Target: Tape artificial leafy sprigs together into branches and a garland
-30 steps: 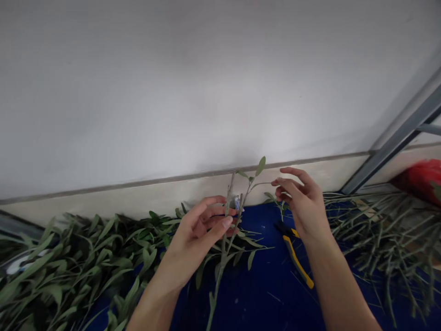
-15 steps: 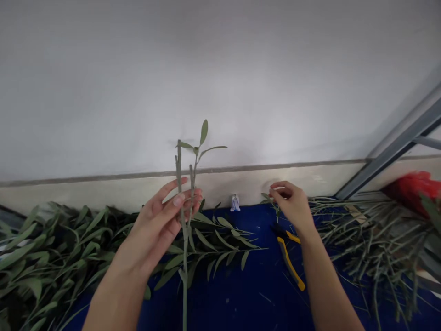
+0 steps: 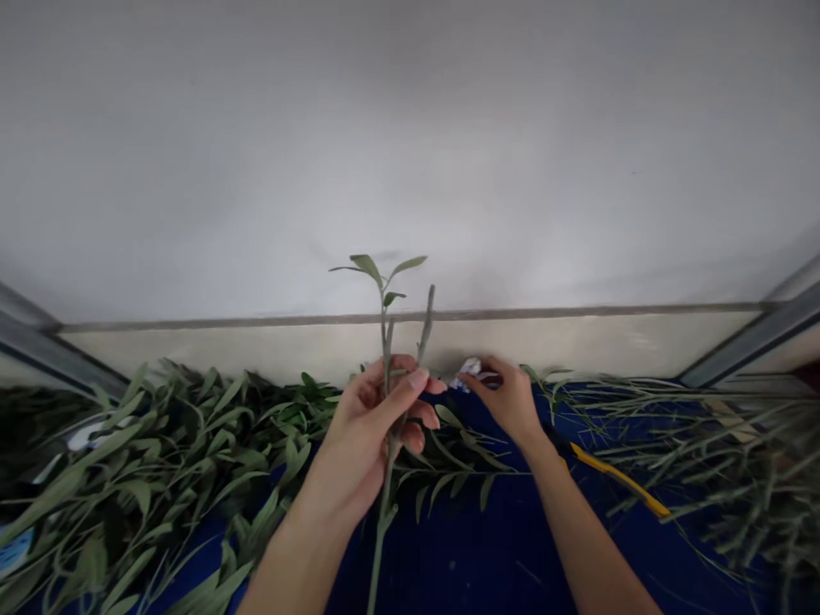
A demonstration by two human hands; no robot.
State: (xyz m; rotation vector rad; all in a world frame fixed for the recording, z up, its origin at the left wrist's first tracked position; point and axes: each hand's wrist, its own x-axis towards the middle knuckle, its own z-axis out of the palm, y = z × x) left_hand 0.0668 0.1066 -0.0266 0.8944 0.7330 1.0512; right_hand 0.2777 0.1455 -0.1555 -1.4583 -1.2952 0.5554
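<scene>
A forked green stem [image 3: 383, 534] with a few small leaves at its top stands upright in my left hand [image 3: 377, 418], the thumb and fingers closed around it. To the right, my right hand [image 3: 509, 397] has its thumb and fingertips closed on a small white and purple packet [image 3: 469, 372] by the wall's foot. Leafy sprigs [image 3: 474, 470] lie between and below the hands on the blue surface [image 3: 461, 555]. Yellow-handled pliers [image 3: 621, 483] lie right of my right forearm, their head partly hidden.
Leafy branches [image 3: 147, 470] are heaped on the left. Bare cut stems [image 3: 717, 453] spread over the right side. Behind is a pale wall [image 3: 410, 154], with grey metal bars [image 3: 756, 342] at both sides. A small leafy sprig [image 3: 554, 389] lies beyond my right wrist.
My right hand has left the small sprig and closed on the packet. The stem in my left hand has turned, its leafy shoot now left of the bare fork. The view has shifted left.
</scene>
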